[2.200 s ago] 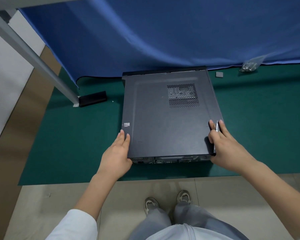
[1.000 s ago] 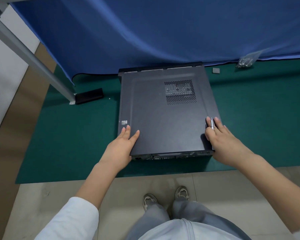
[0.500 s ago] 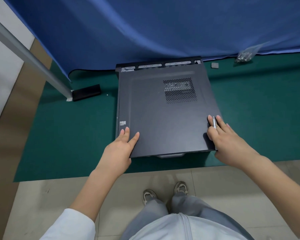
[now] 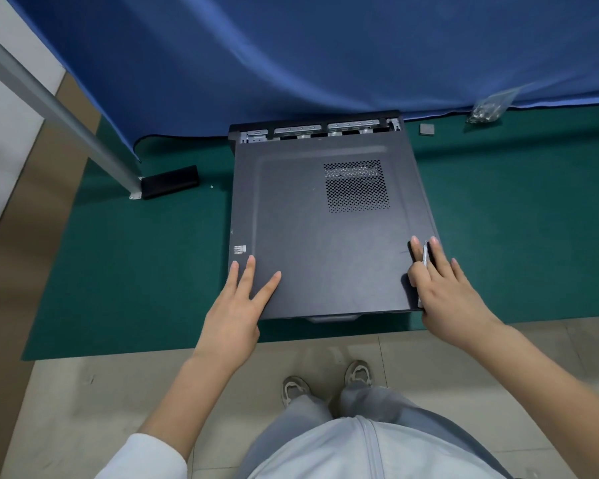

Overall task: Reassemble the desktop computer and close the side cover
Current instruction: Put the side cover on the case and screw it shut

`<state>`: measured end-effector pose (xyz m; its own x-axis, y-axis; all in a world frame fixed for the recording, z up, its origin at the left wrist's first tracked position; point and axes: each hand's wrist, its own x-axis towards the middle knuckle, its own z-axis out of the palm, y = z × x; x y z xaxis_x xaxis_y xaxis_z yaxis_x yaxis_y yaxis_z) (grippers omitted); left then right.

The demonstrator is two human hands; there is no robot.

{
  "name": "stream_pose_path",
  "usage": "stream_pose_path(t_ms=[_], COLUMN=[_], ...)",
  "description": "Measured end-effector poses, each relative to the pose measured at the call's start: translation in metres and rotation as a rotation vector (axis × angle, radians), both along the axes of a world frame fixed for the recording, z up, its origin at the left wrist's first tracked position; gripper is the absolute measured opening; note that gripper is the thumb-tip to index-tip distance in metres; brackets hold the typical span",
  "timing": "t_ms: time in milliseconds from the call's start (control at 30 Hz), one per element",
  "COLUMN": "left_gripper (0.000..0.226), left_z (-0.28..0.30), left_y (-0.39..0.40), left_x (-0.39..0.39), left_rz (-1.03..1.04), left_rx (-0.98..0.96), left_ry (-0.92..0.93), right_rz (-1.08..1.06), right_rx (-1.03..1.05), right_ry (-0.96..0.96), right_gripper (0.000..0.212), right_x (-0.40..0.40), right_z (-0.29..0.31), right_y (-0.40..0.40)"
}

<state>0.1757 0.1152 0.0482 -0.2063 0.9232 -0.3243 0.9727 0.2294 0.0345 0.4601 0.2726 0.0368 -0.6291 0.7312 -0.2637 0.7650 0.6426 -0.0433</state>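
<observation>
The black desktop computer lies flat on the green mat (image 4: 135, 271). Its dark side cover (image 4: 325, 243), with a perforated vent, rests on top, shifted toward me. A strip of bare metal chassis (image 4: 312, 131) shows along the far edge. My left hand (image 4: 236, 312) presses flat on the cover's near left corner, fingers straight and spread. At the near right corner my right hand (image 4: 446, 292) also lies on the cover. It pinches a thin silver tool (image 4: 425, 252) between two straight fingers.
A blue cloth (image 4: 291, 63) hangs behind the computer. A slanted metal post (image 4: 59, 115) meets the mat at the left, beside a flat black object (image 4: 170, 181). A bag of screws (image 4: 488, 110) and a small grey square (image 4: 427, 129) lie at the back right.
The side cover has slid toward me under both hands. The chassis strip at the far edge is now uncovered and the near end's ports are hidden by the cover's overhang.
</observation>
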Motion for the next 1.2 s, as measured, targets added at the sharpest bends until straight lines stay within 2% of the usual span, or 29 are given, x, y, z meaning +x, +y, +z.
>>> stream_pose_path(t_ms=[500, 733, 1200], left_gripper=[0.094, 0.093, 0.093], left_z=[0.010, 0.011, 0.009], left_y=[0.018, 0.030, 0.041], left_x=[-0.006, -0.015, -0.021], left_rz=[-0.018, -0.035, -0.083], left_rx=[-0.092, -0.093, -0.108], left_ry=[0.032, 0.023, 0.067], right_rz=[0.045, 0.038, 0.060], right_rx=[-0.106, -0.108, -0.081], right_ry=[0.102, 0.067, 0.030], right_gripper=[0.043, 0.035, 0.034], right_x=[0.002, -0.005, -0.009], right_z=[0.007, 0.008, 0.004], right_y=[0.016, 0.029, 0.040])
